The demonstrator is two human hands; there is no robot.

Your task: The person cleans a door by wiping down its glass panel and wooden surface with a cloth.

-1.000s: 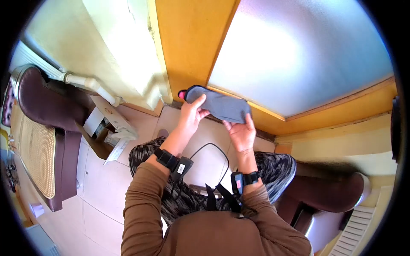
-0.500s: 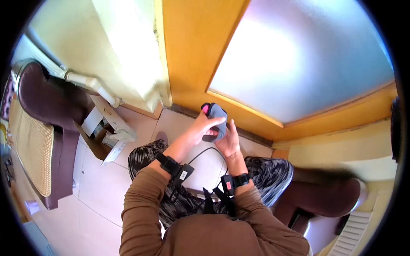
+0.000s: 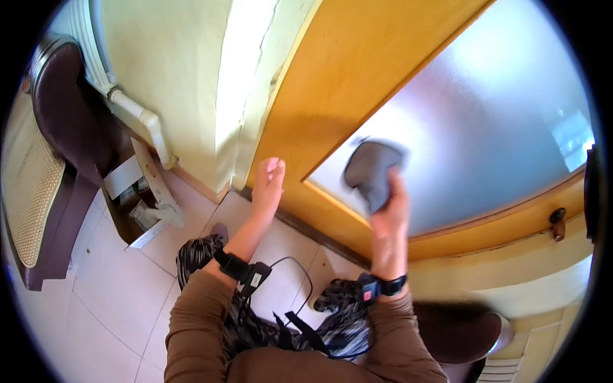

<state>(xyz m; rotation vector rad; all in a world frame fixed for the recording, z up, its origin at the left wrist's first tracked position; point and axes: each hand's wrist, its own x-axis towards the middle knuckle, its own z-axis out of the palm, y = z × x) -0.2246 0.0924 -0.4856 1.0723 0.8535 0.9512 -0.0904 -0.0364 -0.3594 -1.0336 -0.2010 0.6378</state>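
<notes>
My right hand (image 3: 394,207) grips a grey cloth-like piece (image 3: 373,167), rounded at the top and blurred by motion. It is in front of the door's frosted glass pane (image 3: 460,127); whether it touches the glass I cannot tell. My left hand (image 3: 267,185) is raised in front of the orange wooden door (image 3: 306,127), apart from the grey piece. Its fingers are curled closed, and nothing shows in them. Each wrist carries a black strap with a small box, and a thin cable hangs between my arms.
At the left are a brown chair (image 3: 54,108) with a woven seat and an open box (image 3: 137,210) holding small items. White pipes (image 3: 137,112) run along the wall. A door handle (image 3: 558,226) is at the right, and brown padded furniture (image 3: 456,332) is at the lower right.
My hands have separated. The right has carried the grey piece up and right in front of the glass; the left has let go and moved left. My view has shifted to the right.
</notes>
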